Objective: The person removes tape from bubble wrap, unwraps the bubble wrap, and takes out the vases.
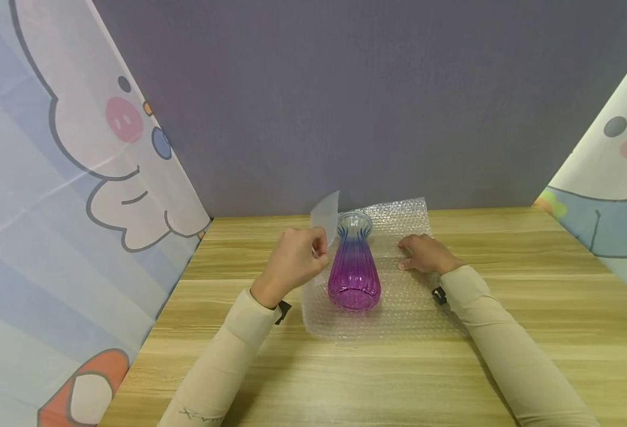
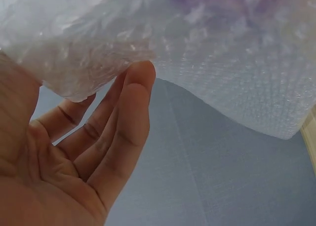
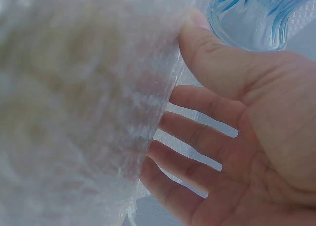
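Glass vase: the ribbed vase (image 1: 354,267) lies on the bubble wrap (image 1: 404,308), between the 2 hands and nearer the left; its flared mouth points to the grey wall (image 1: 345,107), its wide base toward the person.
Vase colours: pale blue at the rim, deeper blue at the neck, purple and magenta down to the base.
Bubble wrap: 1 clear sheet spread on the wooden table (image 1: 249,362); its left side stands raised beside the vase, while its far right corner reaches up against the grey wall.
Left hand: the hand (image 1: 294,258) has its fingers curled in and holds the raised left side of the wrap; the wrap hides the thumb in the left wrist view.
Right hand: the hand (image 1: 428,252) is at the right part of the wrap, fingers fairly straight and thumb spread away, touching the sheet without a grip on it.
Wrists: 2 cream sleeves (image 1: 233,350), 1 black piece (image 1: 439,295) showing at each cuff.
Sides: 2 cartoon-printed cloths, 1 at the left (image 1: 89,207) and 1 at the right (image 1: 612,154).
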The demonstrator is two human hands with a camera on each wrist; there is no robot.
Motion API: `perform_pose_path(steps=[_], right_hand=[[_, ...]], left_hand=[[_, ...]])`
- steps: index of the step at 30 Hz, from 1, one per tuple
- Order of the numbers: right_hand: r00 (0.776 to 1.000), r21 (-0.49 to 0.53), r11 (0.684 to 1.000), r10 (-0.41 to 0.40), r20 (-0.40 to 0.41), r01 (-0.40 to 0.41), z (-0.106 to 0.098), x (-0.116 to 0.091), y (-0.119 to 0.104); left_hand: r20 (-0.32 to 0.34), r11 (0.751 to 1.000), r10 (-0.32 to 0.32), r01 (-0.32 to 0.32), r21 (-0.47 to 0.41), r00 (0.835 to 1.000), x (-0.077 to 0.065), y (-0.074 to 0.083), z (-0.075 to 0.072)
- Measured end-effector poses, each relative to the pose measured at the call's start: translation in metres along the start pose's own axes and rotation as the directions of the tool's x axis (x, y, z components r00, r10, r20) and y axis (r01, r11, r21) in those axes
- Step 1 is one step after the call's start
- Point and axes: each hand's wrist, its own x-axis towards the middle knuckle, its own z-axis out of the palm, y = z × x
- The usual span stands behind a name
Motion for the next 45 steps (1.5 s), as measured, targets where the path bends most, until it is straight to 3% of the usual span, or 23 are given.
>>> perform_pose_path(steps=[8,26,36,45], right_hand=[[1.0,-0.008,1.0,-0.004,-0.007,0.004,0.001,0.001,0.001],[1.0,-0.011,1.0,-0.005,-0.009,0.005,0.002,0.0,0.001],[1.0,-0.014,1.0,-0.002,-0.003,0.002,0.0,-0.001,0.001],[1.0,-0.017,1.0,0.001,0.002,-0.001,0.0,-0.001,0.001]], left_hand=[[0.015,1.0,0.001,-0.001,0.004,1.0,-0.001,-0.004,0.001],[0.094,0.996,-0.082,0.078,0.045,0.992,0.001,-0.01,-0.003],[0.121,0.996,-0.082,0.078,0.045,0.989,0.001,-0.014,-0.003],[0.189,0.994,-0.106,0.099,0.046,0.976,0.001,-0.017,-0.002]])
